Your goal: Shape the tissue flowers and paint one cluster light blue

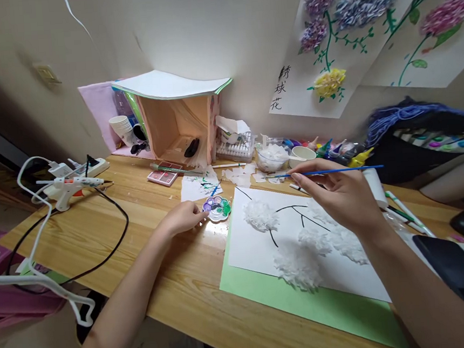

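My left hand (pixel 184 217) pinches the near left rim of a small flower-shaped paint palette (pixel 220 213), which lies on the table with purple, green and white paint in its wells. In my right hand (pixel 335 192) is a thin paintbrush (pixel 357 169) with a blue handle, held nearly level, its tip pointing left. The brush is above a white paper (pixel 255 256) that bears black drawn stems and several fluffy white paper flowers (pixel 299 265). Under that paper a green sheet (pixel 241 281) sticks out at the left and front. My right forearm hides part of the paper.
Paint-stained tissue (pixel 200 186) lies behind the palette. At the back stand a clear bowl (pixel 271 157) of white scraps and a paper cup (pixel 302 154). A glue gun (pixel 68 189) with cables is at left, a dark phone (pixel 455 268) at right.
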Tool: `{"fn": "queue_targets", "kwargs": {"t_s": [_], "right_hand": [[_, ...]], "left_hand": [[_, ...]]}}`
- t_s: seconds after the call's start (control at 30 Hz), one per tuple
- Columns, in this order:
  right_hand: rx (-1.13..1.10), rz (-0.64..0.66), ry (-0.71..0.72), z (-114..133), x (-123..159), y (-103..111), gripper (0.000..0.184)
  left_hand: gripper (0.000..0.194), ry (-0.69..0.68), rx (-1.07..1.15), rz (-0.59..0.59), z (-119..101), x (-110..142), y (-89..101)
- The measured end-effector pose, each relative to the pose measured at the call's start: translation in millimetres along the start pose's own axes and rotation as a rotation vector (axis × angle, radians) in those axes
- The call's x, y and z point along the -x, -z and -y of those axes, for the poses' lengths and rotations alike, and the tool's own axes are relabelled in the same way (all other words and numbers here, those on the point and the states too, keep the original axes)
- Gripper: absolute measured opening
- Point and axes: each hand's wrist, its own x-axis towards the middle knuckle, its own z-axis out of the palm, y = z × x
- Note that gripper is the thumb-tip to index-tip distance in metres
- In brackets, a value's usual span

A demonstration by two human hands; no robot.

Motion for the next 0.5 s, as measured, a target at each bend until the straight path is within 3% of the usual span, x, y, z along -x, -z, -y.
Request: {"fn": "queue_targets", "kwargs": {"t_s": [0.27,0.37,0.5], "right_hand": [[0.009,-0.030,-0.023,-9.4,-4.3,4.5,0.015],[0.022,-0.044,-0.027,-11.1,-5.2,6.5,0.015],[-0.065,0.037,-0.038,-11.9,-6.4,9.1,0.013]], "left_hand": [[0.037,0.111,-0.061,-0.121,-10.6,0.0,-11.1],[0.030,0.129,-0.017,-0.126,-10.9,-1.2,-12.4],[0.019,0.095,0.118,-0.146,-7.0,-4.2,-9.0]]}}
